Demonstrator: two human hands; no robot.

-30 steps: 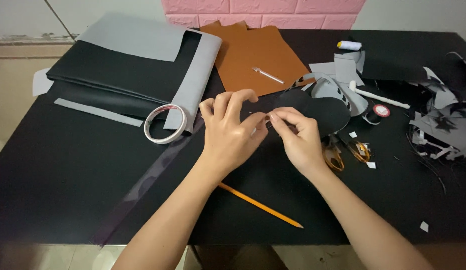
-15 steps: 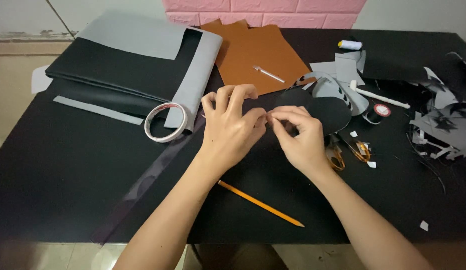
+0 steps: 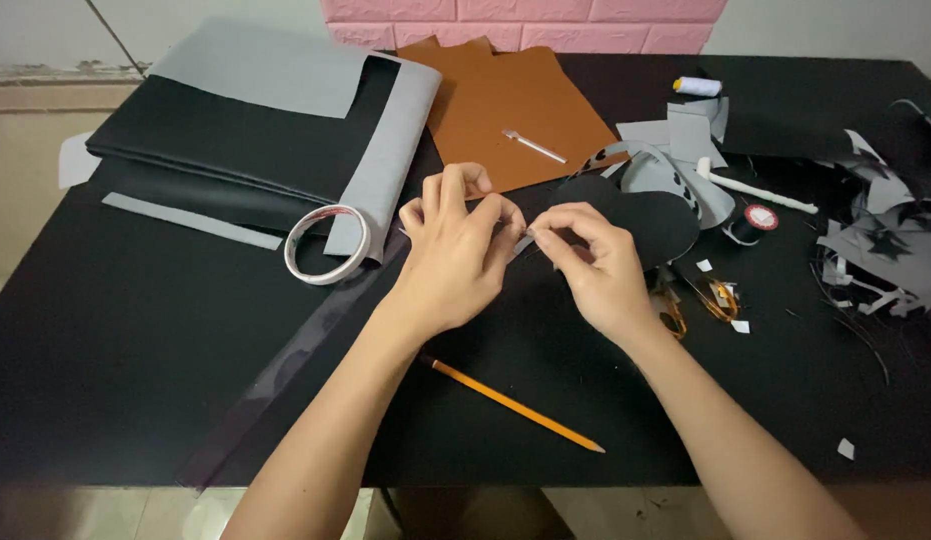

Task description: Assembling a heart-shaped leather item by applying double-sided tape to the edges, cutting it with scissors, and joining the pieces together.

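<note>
My left hand (image 3: 453, 250) and my right hand (image 3: 592, 268) meet over the middle of a black table (image 3: 115, 350). Their fingertips pinch the same small thin strip between them, just in front of a rounded black cutout (image 3: 640, 215). The strip is mostly hidden by my fingers; only a pale sliver shows. A yellow pencil (image 3: 515, 405) lies on the table below my wrists.
A tape roll (image 3: 327, 244) lies left of my hands beside folded black and grey sheets (image 3: 255, 130). A brown sheet (image 3: 515, 110) with a small metal tool (image 3: 533, 146) lies behind. Scissors (image 3: 700, 300), thread spools (image 3: 755, 222) and grey scraps (image 3: 875, 260) fill the right.
Both hands stay pinched together at the same spot; the fingers have shifted only slightly.
</note>
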